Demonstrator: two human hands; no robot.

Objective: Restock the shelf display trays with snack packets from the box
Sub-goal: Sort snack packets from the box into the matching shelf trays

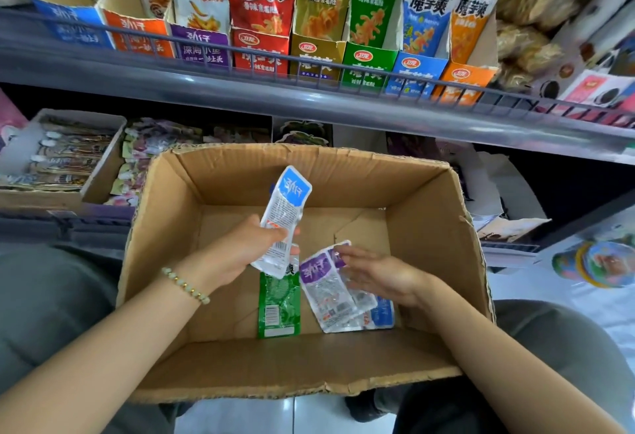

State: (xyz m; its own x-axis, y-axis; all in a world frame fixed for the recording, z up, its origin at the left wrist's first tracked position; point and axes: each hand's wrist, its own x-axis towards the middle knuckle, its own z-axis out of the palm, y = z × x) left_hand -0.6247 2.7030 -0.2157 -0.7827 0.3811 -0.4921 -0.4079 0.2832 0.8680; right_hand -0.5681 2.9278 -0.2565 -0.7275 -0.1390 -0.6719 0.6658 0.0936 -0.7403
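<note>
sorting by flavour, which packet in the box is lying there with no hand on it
The green packet, flat on the box floor. The left hand holds the blue-topped packet up; the right hand touches the purple-topped one.

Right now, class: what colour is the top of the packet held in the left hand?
Blue, on the packet; head view.
</note>
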